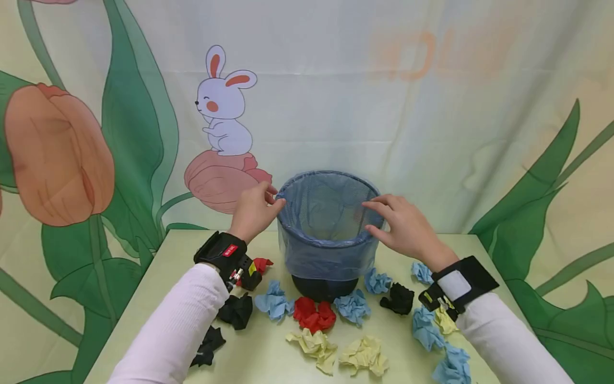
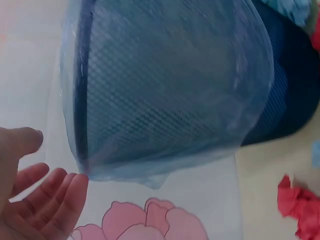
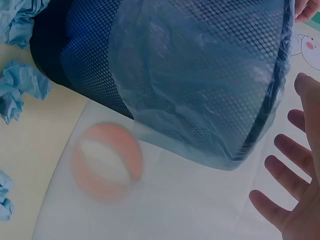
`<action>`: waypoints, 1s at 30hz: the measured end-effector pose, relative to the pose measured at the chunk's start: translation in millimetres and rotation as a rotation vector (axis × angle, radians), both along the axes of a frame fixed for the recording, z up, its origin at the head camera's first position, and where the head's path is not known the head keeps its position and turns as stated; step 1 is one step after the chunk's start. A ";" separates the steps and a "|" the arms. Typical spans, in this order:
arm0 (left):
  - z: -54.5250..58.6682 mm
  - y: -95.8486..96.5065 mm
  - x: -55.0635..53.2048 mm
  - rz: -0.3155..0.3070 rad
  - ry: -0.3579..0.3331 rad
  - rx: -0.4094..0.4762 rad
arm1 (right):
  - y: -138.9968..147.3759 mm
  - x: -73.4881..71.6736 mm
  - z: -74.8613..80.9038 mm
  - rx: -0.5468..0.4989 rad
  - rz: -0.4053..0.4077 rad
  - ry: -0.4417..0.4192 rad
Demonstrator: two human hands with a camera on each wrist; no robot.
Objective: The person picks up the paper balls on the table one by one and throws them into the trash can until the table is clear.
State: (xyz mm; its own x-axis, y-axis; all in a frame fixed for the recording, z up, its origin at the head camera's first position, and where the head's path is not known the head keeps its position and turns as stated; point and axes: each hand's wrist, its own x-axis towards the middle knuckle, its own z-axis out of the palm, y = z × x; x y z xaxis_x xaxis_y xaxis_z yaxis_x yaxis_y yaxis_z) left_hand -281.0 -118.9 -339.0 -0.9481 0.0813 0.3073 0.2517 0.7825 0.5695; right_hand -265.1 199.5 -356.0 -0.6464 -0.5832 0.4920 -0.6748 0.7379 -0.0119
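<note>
A dark mesh wastebasket [image 1: 323, 288] stands upright on the table. A translucent blue bin liner [image 1: 331, 261] lines it and is folded over the rim, hanging down the outside. My left hand [image 1: 254, 213] is at the left side of the rim; in the left wrist view its thumb and fingers are apart, with fingertips close to the liner's edge [image 2: 87, 170]. Across from it, my right hand [image 1: 405, 226] is at the right side of the rim. The right wrist view shows its fingers [image 3: 292, 152] spread, with a gap to the liner. Neither hand grips anything.
Crumpled paper balls lie around the wastebasket: red [image 1: 314, 314], blue [image 1: 352, 308], yellow [image 1: 364, 356] and black [image 1: 398, 298]. More black paper [image 1: 236, 311] lies by the left forearm, more blue paper [image 1: 427, 328] by the right. A printed curtain [image 1: 326, 106] hangs behind the pale table [image 1: 268, 352].
</note>
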 end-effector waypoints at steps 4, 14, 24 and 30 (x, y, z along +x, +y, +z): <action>-2.4 0.0 1.7 0.033 -0.043 0.098 | -2.1 4.7 -7.8 -0.016 0.011 0.042; -9.6 0.8 0.1 0.039 -0.204 0.415 | -7.4 21.5 -20.4 -0.058 -0.043 0.119; -18.6 7.0 -3.2 0.088 -0.261 0.588 | -1.0 43.5 -40.6 -0.088 -0.056 0.111; -19.4 4.3 -7.3 0.082 -0.380 0.717 | 9.4 58.9 -58.3 -0.084 -0.063 0.087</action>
